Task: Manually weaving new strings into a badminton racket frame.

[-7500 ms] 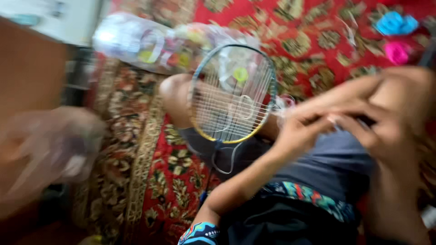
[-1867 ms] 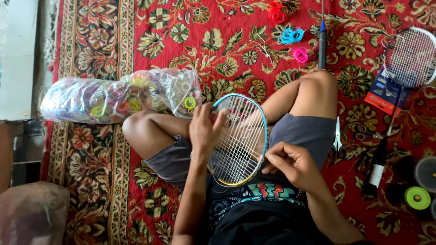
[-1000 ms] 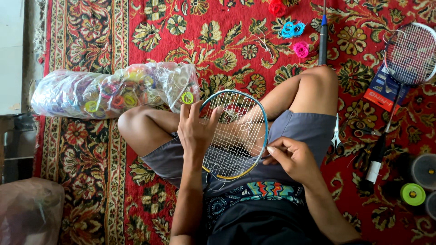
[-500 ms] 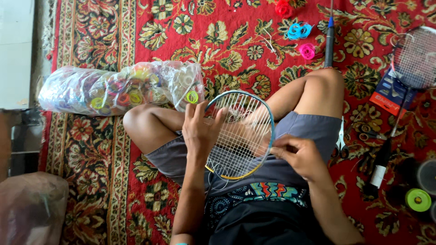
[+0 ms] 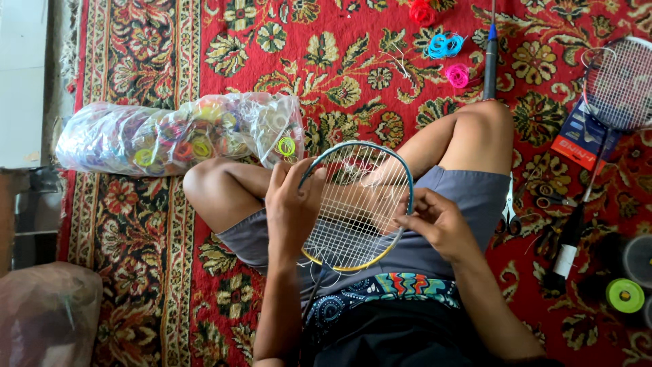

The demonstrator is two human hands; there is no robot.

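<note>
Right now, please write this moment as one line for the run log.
left hand: grips racket frame | right hand: pinches string at frame edge | racket on lap | clear bag by knee

A red flowered carpet [image 5: 339, 75] carries a clear bag [image 5: 170, 132] of string coils, scissors [image 5: 509, 207], and perhaps tape rolls [image 5: 625, 295].

On the red patterned carpet [image 5: 285, 61] we saw a clear bag of coloured string coils [image 5: 170, 136], scissors [image 5: 509, 211], a second racket [image 5: 614, 88] and loose coils [image 5: 445, 46].
</note>
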